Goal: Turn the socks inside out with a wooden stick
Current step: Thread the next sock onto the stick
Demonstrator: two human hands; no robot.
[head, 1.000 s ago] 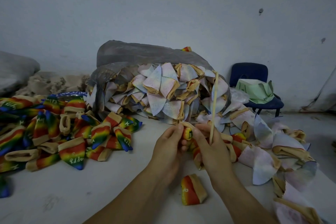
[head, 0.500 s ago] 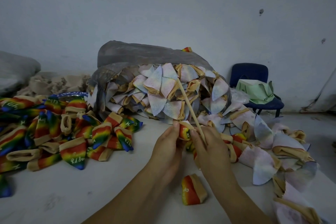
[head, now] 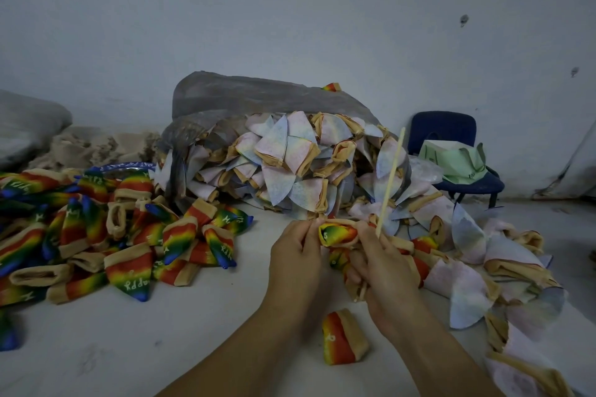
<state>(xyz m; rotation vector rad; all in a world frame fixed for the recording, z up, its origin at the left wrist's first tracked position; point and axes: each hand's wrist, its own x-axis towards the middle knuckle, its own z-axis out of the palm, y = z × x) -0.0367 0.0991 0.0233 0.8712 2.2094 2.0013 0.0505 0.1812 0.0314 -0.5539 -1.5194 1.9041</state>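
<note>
Stick (head: 391, 182) stands near-upright in right hand (head: 383, 271), top leaning right.

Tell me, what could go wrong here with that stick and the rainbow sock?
The wooden stick shares the right hand with the sock, so either might slip. The left hand pinches only the sock's edge; that grip could slide off. Pale unturned socks lie right beside, so a finished one might get mixed in.
</note>
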